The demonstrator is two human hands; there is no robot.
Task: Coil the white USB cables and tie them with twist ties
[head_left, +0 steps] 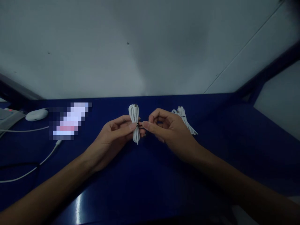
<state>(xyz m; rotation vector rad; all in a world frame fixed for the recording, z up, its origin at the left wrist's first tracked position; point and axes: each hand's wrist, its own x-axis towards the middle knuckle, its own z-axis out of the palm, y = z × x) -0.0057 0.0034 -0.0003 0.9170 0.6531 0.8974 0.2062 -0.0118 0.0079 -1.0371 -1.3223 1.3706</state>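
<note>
My left hand (123, 129) grips a coiled white cable (134, 114), its thumb pressed across the middle of the bundle. The coil stands roughly upright, with a metal plug showing at its top. Around its waist runs a thin black tie (140, 125), whose end stretches to the right. My right hand (167, 126) pinches that end between thumb and forefinger. Behind my right hand lies another white cable bundle (184, 117) with a dark band around it, partly hidden by the hand.
A phone with a lit, blurred screen (71, 120) lies at the left, a white charging cable (50, 153) plugged into it. Beyond it are a white rounded case (37, 115) and a power strip (10, 115). A pale wall (140, 56) rises behind the blue table (140, 187).
</note>
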